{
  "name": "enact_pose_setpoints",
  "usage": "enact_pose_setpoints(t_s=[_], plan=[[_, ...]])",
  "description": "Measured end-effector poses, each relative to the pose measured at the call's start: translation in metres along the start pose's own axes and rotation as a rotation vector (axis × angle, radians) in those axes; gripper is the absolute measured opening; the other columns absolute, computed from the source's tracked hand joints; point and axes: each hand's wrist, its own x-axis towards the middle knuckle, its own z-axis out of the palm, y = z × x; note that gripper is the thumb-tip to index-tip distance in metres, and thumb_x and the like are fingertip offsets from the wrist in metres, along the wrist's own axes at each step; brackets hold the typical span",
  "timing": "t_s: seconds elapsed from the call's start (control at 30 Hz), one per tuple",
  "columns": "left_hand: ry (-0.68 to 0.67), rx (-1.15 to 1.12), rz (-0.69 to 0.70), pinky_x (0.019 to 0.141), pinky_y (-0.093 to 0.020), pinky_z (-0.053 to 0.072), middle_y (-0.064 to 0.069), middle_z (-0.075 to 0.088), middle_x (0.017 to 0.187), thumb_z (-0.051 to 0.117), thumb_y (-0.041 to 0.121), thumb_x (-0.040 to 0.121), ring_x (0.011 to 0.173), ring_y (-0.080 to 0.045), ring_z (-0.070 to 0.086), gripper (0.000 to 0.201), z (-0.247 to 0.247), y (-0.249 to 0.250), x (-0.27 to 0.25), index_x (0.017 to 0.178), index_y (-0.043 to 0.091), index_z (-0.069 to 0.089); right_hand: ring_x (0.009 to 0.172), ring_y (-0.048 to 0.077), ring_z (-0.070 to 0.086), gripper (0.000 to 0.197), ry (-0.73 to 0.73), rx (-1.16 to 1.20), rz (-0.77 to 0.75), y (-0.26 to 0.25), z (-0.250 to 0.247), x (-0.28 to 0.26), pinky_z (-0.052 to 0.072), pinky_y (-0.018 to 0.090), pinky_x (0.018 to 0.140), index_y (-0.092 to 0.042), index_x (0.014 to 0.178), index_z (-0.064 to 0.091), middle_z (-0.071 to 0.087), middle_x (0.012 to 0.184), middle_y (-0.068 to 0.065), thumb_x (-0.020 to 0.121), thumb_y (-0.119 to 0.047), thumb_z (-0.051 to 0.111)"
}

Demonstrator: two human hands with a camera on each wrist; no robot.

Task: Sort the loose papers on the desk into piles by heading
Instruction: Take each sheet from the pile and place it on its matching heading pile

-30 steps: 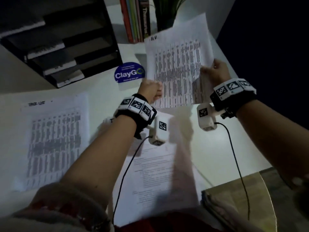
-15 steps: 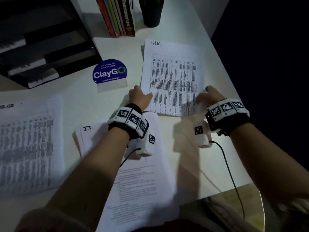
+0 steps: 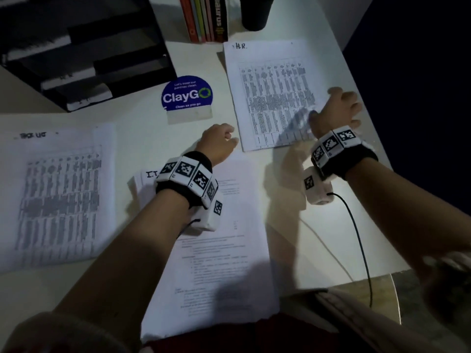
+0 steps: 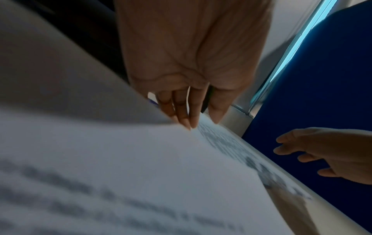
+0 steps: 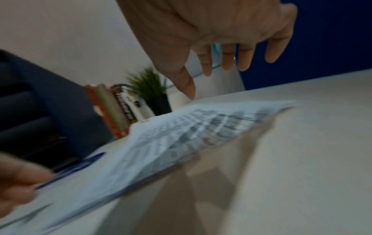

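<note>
Three headed groups of paper lie on the table (image 3: pixel 142 128): the HR sheet (image 3: pixel 270 93) at the far right, a task-list sheet (image 3: pixel 58 189) at the left, and the IT pile (image 3: pixel 216 250) nearest the person. Both hands hold nothing. The left hand (image 3: pixel 218 142) hovers with loosely curled fingers beside the HR sheet's near left corner; the right hand (image 3: pixel 336 110) has spread, relaxed fingers over that sheet's right edge. The HR sheet looks just placed, its near edge slightly lifted. Sorting seems well under way; whether the IT pile still hides mixed headings cannot be told.
</note>
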Motion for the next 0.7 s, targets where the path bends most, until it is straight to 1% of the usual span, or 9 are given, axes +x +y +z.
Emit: enact_pose_setpoints(t_s=[0.1,0.17,0.23,0.3,0.4,0.47,0.5,0.6,0.7], plan=[[0.084,-0.009,0.037,0.095,-0.028,0.043,-0.014,0.060,0.119,0.049,0.012,0.093,0.112,-0.026,0.055,0.026,-0.034,-0.010,-0.013,0.115,0.005,0.060,0.126,0.026,0.032,0.042,-0.054,0.125,-0.213,-0.029,0.001,-0.042,0.027,0.043,0.103,-0.015,0.123,0.048,0.032,0.136,0.010,0.082,-0.011,0.058],[0.149,0.046,0.053,0.094,-0.028,0.043,-0.013,0.063,0.116,0.048,0.012,0.092,0.109,-0.026,0.057,0.025,-0.057,-0.023,-0.024,0.111,0.006,0.063,0.125,0.025,0.035,0.034,-0.158,0.185,-0.354,-0.049,0.006,-0.075,0.027,0.044,0.105,-0.013,0.117,0.053,0.037,0.133,0.010,0.084,-0.013,0.059],[0.191,0.086,0.054,0.095,-0.028,0.044,-0.013,0.064,0.114,0.046,0.010,0.093,0.108,-0.026,0.058,0.025,-0.078,-0.041,-0.035,0.109,0.006,0.064,0.122,0.025,0.040,0.033,-0.295,0.170,-0.481,-0.065,0.016,-0.108,0.031,0.044,0.102,-0.014,0.117,0.054,0.043,0.129,0.009,0.084,-0.017,0.060],[0.218,0.114,0.052,0.095,-0.029,0.045,-0.013,0.063,0.115,0.045,0.010,0.093,0.108,-0.026,0.058,0.025,-0.093,-0.061,-0.048,0.108,0.006,0.065,0.122,0.025,0.041,0.042,-0.419,0.076,-0.584,-0.076,0.029,-0.137,0.031,0.042,0.099,-0.016,0.124,0.049,0.044,0.130,0.008,0.084,-0.022,0.061],[0.257,0.196,0.075,0.091,-0.023,0.039,-0.017,0.056,0.119,0.046,0.009,0.093,0.108,-0.027,0.054,0.025,-0.102,-0.091,-0.067,0.111,0.006,0.064,0.129,0.025,0.033,0.065,-0.563,-0.092,-0.696,-0.079,0.054,-0.171,0.028,0.045,0.099,-0.020,0.136,0.035,0.035,0.139,0.004,0.080,-0.028,0.067],[0.256,0.203,0.073,0.084,-0.017,0.035,-0.020,0.049,0.120,0.049,0.010,0.092,0.107,-0.029,0.052,0.024,-0.101,-0.108,-0.079,0.112,0.006,0.062,0.133,0.024,0.027,0.074,-0.578,-0.191,-0.745,-0.079,0.066,-0.183,0.027,0.047,0.101,-0.023,0.140,0.030,0.031,0.144,0.002,0.077,-0.031,0.069],[0.245,0.188,0.067,0.085,-0.016,0.035,-0.020,0.047,0.121,0.051,0.010,0.092,0.108,-0.029,0.052,0.025,-0.099,-0.115,-0.085,0.114,0.006,0.061,0.134,0.024,0.025,0.075,-0.569,-0.215,-0.751,-0.079,0.070,-0.186,0.026,0.047,0.101,-0.024,0.140,0.030,0.030,0.144,0.002,0.077,-0.031,0.070],[0.202,0.135,0.071,0.098,-0.024,0.036,-0.018,0.044,0.123,0.053,0.009,0.091,0.113,-0.027,0.049,0.029,-0.092,-0.130,-0.098,0.120,0.007,0.057,0.134,0.025,0.025,0.076,-0.551,-0.236,-0.756,-0.079,0.077,-0.190,0.027,0.049,0.101,-0.027,0.139,0.030,0.029,0.145,0.002,0.076,-0.030,0.071],[0.214,0.104,0.120,0.103,-0.026,0.036,-0.016,0.043,0.127,0.053,0.007,0.090,0.114,-0.026,0.050,0.032,-0.089,-0.137,-0.105,0.122,0.008,0.056,0.135,0.026,0.025,0.076,-0.517,-0.241,-0.776,-0.078,0.079,-0.196,0.028,0.050,0.100,-0.031,0.139,0.030,0.026,0.146,0.002,0.076,-0.028,0.072]])
